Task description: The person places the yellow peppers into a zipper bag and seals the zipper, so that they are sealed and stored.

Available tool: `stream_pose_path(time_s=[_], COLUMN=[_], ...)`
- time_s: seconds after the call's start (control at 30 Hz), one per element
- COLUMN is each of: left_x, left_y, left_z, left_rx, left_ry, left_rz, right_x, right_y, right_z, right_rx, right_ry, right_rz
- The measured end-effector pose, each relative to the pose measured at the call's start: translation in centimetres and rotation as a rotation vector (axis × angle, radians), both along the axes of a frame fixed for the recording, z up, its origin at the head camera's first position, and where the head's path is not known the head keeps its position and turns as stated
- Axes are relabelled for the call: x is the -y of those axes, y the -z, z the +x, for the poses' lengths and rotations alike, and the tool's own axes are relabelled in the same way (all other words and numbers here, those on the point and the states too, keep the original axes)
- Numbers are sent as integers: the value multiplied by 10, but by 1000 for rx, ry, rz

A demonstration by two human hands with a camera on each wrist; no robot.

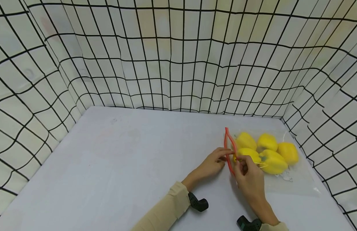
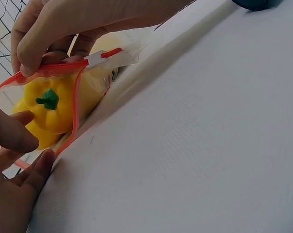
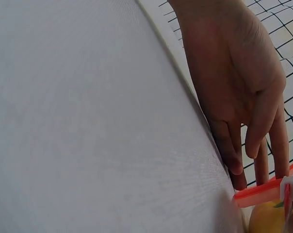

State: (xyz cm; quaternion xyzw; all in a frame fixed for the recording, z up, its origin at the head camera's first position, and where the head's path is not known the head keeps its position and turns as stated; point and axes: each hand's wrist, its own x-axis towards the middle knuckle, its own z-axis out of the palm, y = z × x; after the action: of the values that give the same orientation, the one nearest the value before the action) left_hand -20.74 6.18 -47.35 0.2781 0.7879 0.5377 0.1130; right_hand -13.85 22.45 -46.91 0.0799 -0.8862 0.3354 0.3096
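Several yellow bell peppers lie inside a clear plastic zip bag with a red zip edge. Its mouth gapes toward the left, and one pepper with a green stem shows through it. My right hand pinches the upper red edge close to the white slider. At the mouth's other side is my left hand, fingers fairly straight and touching the red rim; one finger overlaps the opening in the left wrist view. In the right wrist view, the left hand reaches down to the rim.
The bag lies on a white table, toward its right side. Black netting over pale sheeting encloses the back and both sides. A dark wrist device sits at each cuff.
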Motion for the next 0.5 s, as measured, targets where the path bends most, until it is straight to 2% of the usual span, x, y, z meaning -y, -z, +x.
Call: stream_pose_path(time_s=[0.17, 0.33, 0.5], left_x=[1, 0, -4], left_y=[1, 2, 4], left_z=[1, 1, 4], left_rx=[19, 53, 76], left_ry=[23, 81, 122], left_rz=[27, 108, 88], right_x=[0, 0, 1], right_y=[1, 1, 1], right_z=[0, 0, -1], right_rx=[-9, -40, -52], right_ry=[-1, 12, 13], right_rz=[-2, 15, 17])
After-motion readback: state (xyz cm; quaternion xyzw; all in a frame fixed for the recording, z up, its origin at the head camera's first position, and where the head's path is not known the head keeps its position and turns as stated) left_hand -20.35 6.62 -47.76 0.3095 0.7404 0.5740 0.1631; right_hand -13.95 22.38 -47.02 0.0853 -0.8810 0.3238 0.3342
